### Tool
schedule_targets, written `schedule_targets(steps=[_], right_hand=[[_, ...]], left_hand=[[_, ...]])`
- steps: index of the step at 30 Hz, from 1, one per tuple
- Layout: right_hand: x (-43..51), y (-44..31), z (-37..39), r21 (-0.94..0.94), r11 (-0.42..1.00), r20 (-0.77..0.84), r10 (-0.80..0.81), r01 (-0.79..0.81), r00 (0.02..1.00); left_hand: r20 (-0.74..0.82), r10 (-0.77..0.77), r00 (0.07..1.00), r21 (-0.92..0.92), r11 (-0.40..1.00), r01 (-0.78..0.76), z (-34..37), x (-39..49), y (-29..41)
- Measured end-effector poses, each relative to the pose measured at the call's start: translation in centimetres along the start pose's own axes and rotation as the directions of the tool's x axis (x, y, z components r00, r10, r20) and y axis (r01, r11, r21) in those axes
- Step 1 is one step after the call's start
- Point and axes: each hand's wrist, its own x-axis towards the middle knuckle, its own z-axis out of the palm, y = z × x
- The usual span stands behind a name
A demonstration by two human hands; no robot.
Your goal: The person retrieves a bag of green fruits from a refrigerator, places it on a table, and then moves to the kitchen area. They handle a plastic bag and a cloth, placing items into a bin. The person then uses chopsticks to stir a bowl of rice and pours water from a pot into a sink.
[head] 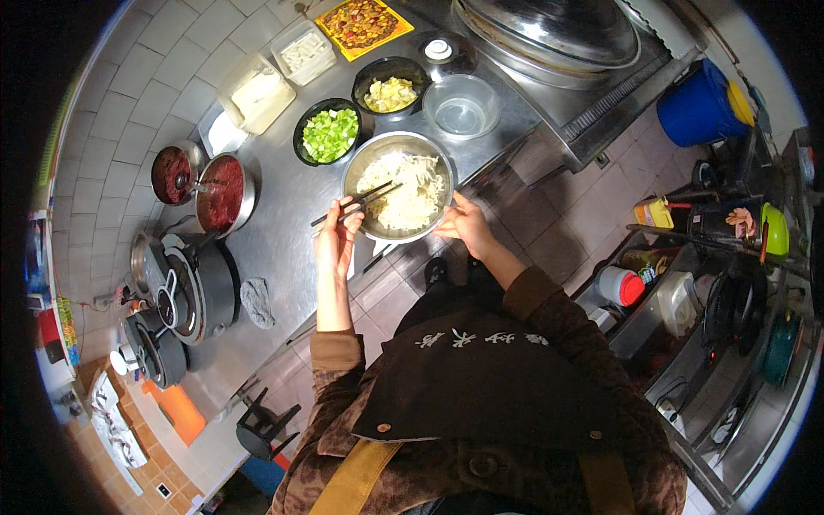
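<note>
Black chopsticks (322, 219) rest in the fingers of my left hand (336, 239), their tips in pale shredded food (399, 187), perhaps bean sprouts or noodles. That food lies in a round stainless steel bowl (351, 154) at the edge of the steel counter. With its fingers on the lower right rim, my right hand (468, 225) grips the bowl. Just beyond stand a black bowl of chopped green vegetable (329, 135), a black bowl of chopped yellowish vegetable (390, 95) and a clear plastic bowl (461, 108).
Two metal pots of dark red food (225, 190) (172, 174) stand left, near a pressure cooker (199, 290) and a grey cloth (257, 302). Plastic containers (257, 96) line the tiled wall. A large lidded wok (553, 32) is at the upper right; shelving (644, 341) stands behind on the right.
</note>
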Motion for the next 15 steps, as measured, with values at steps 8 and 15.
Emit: schedule_targets(steps=[8, 15], right_hand=[[-0.5, -0.9, 0.3, -0.025, 0.999, -0.009, 0.019, -0.02, 1.0], [-0.2, -0.5, 0.2, -0.019, 1.0, 0.004, 0.006, -0.006, 1.0]], left_hand=[[-0.051, 0.224, 0.973, 0.515, 0.841, -0.166, -1.7, -2.0, 2.0], [-0.156, 0.072, 0.985, 0.096, 0.994, -0.057, -1.7, 1.7, -4.8]])
